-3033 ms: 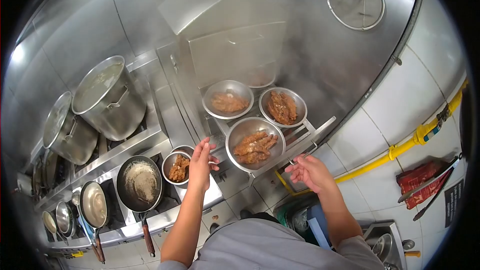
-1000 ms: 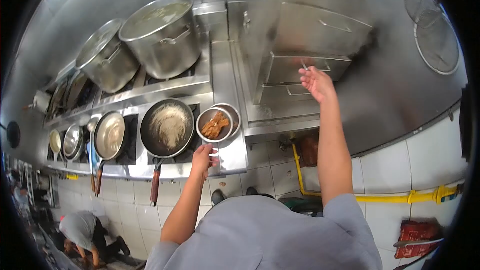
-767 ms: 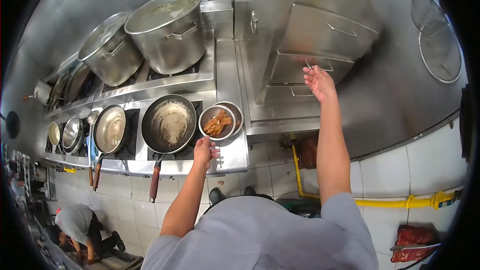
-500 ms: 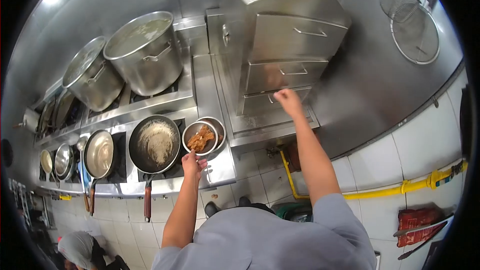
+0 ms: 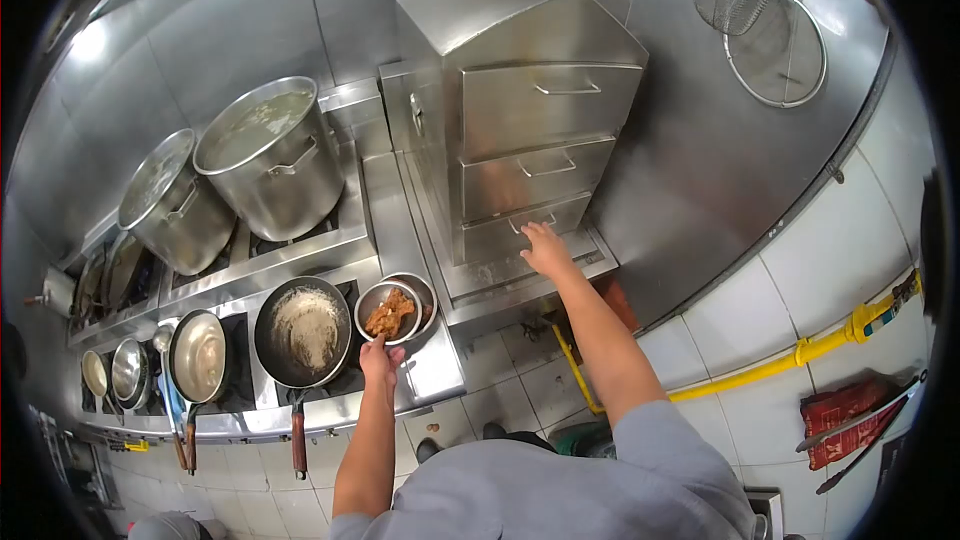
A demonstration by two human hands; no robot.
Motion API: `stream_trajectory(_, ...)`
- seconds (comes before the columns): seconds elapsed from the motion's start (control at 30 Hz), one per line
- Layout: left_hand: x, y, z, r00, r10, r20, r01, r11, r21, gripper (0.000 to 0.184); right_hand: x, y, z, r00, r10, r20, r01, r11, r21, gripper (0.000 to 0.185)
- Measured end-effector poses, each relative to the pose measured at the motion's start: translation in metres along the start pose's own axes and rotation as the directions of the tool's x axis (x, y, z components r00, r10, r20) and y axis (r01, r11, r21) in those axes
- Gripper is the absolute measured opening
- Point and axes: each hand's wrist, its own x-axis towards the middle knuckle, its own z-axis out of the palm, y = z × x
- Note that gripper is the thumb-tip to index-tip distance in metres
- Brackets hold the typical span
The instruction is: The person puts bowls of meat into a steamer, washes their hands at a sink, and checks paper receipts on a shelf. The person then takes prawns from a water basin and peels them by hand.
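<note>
"How are the hands placed?"
"There are two. The left hand (image 5: pixel 380 364) has its fingertips at the near rim of the front bowl (image 5: pixel 371 298); I can't tell whether it grips the rim or only touches it. The right hand (image 5: pixel 546 250) has its fingers spread, with nothing visible in them."

"How many bowls there?"
"Two, at the right end of the stove (image 5: pixel 437 370). The front one holds fried pieces (image 5: pixel 391 313) and hides much of the back bowl (image 5: pixel 427 300), whose contents are hard to make out."

"And pans beside them?"
"Just left is a black pan (image 5: pixel 268 345) with pale powder in it, then a second pan (image 5: pixel 198 355). Further left come one steel bowl (image 5: pixel 129 368) and one small pan (image 5: pixel 94 372)."

"What is the right hand near?"
"A steel cabinet (image 5: pixel 520 0) with three drawers, one handle each. The hand partly covers the handle of the lowest drawer (image 5: pixel 490 240); contact is unclear."

"Anything else around?"
"Along the right wall, one yellow pipe (image 5: pixel 800 351), and one pair of tongs (image 5: pixel 865 418) crossing a red packet (image 5: pixel 838 422)."

"And furthest off?"
"Two tall pots behind the pans, a large pot (image 5: pixel 277 190) overlapping a smaller pot (image 5: pixel 190 230). Two strainers (image 5: pixel 780 50) hang on the wall, one partly over the other."
</note>
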Motion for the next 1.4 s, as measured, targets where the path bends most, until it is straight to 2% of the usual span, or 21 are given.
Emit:
stream_trajectory(0.1, 0.001, 0.001, 0.003, 0.999, 0.029, 0.014, -0.028, 0.999, -0.04, 0.014, 0.001, -0.01, -0.01, 0.99, -0.061, -0.128, 0.056, 0.998, -0.043, 0.046)
stream_trajectory(0.17, -0.002, 0.003, 0.005, 1.0, 0.025, 0.0, -0.025, 0.999, -0.036, 0.014, 0.001, -0.03, -0.031, 0.985, -0.042, -0.169, 0.077, 0.975, 0.209, 0.027)
stream_trajectory(0.2, -0.01, 0.008, 0.007, 1.0, 0.02, 0.002, -0.02, 0.998, -0.052, 0.015, 0.001, -0.049, -0.05, 0.982, -0.047, -0.18, 0.084, 0.975, 0.206, 0.027)
stream_trajectory(0.27, -0.009, 0.011, 0.009, 0.999, 0.033, -0.01, -0.034, 0.998, -0.05, 0.016, -0.006, -0.086, -0.09, 0.842, -0.144, -0.52, 0.345, 0.884, 0.314, 0.014)
stream_trajectory(0.33, -0.003, 0.005, -0.003, 0.999, 0.048, -0.003, -0.048, 0.996, -0.07, 0.019, 0.004, -0.109, -0.142, 0.611, -0.179, -0.771, 0.544, 0.803, 0.245, 0.013)
stream_trajectory(0.4, 0.011, -0.003, -0.01, 0.997, 0.071, 0.005, -0.071, 0.997, -0.039, 0.018, 0.015, -0.122, -0.199, 0.427, -0.229, -0.875, 0.502, 0.865, 0.019, 0.017)
stream_trajectory(0.47, 0.012, 0.0, -0.005, 0.994, 0.112, 0.012, -0.113, 0.993, 0.029, 0.016, 0.035, -0.124, -0.236, 0.358, -0.266, -0.895, 0.427, 0.899, -0.096, 0.018)
stream_trajectory(0.5, 0.01, 0.001, -0.002, 0.993, 0.114, 0.014, -0.115, 0.993, 0.026, 0.016, 0.045, -0.118, -0.244, 0.355, -0.268, -0.896, 0.429, 0.898, -0.099, 0.018)
stream_trajectory(0.6, 0.002, 0.003, 0.0, 0.992, 0.122, 0.015, -0.122, 0.992, 0.041, 0.014, 0.053, -0.101, -0.241, 0.482, -0.306, -0.821, 0.397, 0.911, -0.107, 0.018)
stream_trajectory(0.63, -0.001, 0.002, -0.001, 0.993, 0.117, 0.019, -0.118, 0.99, 0.079, 0.014, 0.047, -0.096, -0.232, 0.479, -0.309, -0.822, 0.397, 0.911, -0.111, 0.018)
stream_trajectory(0.7, -0.012, 0.005, 0.001, 0.994, 0.112, 0.017, -0.113, 0.988, 0.109, 0.014, 0.037, -0.087, -0.209, 0.848, -0.244, -0.471, 0.29, 0.957, 0.027, 0.019)
stream_trajectory(0.77, -0.028, 0.014, 0.002, 0.994, 0.089, 0.058, -0.093, 0.992, 0.087, 0.013, 0.031, -0.063, -0.172, 0.802, -0.272, -0.531, 0.34, 0.94, 0.033, 0.021)
stream_trajectory(0.8, -0.032, 0.017, 0.001, 0.992, 0.106, 0.071, -0.114, 0.986, 0.121, 0.012, 0.033, -0.064, -0.174, 0.739, -0.307, -0.6, 0.397, 0.918, 0.02, 0.024)
stream_trajectory(0.83, -0.029, 0.023, 0.006, 0.99, 0.118, 0.08, -0.127, 0.986, 0.112, 0.012, 0.041, -0.064, -0.182, 0.727, -0.313, -0.611, 0.404, 0.915, 0.012, 0.024)
stream_trajectory(0.9, -0.058, 0.04, 0.008, 0.991, 0.075, 0.109, -0.094, 0.98, 0.174, 0.011, 0.026, -0.085, -0.204, 0.473, -0.3, -0.828, 0.407, 0.908, -0.097, 0.032)
stream_trajectory(0.97, -0.068, 0.055, 0.015, 0.987, 0.062, 0.148, -0.09, 0.977, 0.195, 0.012, 0.029, -0.099, -0.233, 0.469, -0.302, -0.83, 0.406, 0.908, -0.101, 0.04)
stream_trajectory(1.03, -0.069, 0.068, 0.018, 0.971, 0.052, 0.233, -0.097, 0.978, 0.184, 0.013, 0.041, -0.103, -0.253, 0.526, -0.422, -0.738, 0.345, 0.9, -0.268, 0.044)
stream_trajectory(1.07, -0.074, 0.078, 0.023, 0.968, 0.049, 0.246, -0.099, 0.976, 0.195, 0.013, 0.048, -0.094, -0.253, 0.642, -0.432, -0.634, 0.297, 0.902, -0.314, 0.037)
stream_trajectory(1.1, -0.082, 0.089, 0.029, 0.966, 0.056, 0.251, -0.106, 0.976, 0.19, 0.013, 0.049, -0.094, -0.255, 0.634, -0.436, -0.638, 0.298, 0.9, -0.318, 0.037)
stream_trajectory(1.17, -0.098, 0.114, 0.041, 0.943, 0.034, 0.331, -0.104, 0.975, 0.196, 0.014, 0.051, -0.096, -0.262, 0.716, -0.352, -0.604, 0.298, 0.935, -0.192, 0.026)
stream_trajectory(1.4, -0.154, 0.205, 0.081, 0.876, -0.005, 0.482, -0.084, 0.983, 0.163, 0.005, -0.033, -0.096, -0.264, 0.602, -0.338, -0.723, 0.377, 0.919, -0.115, 0.016)
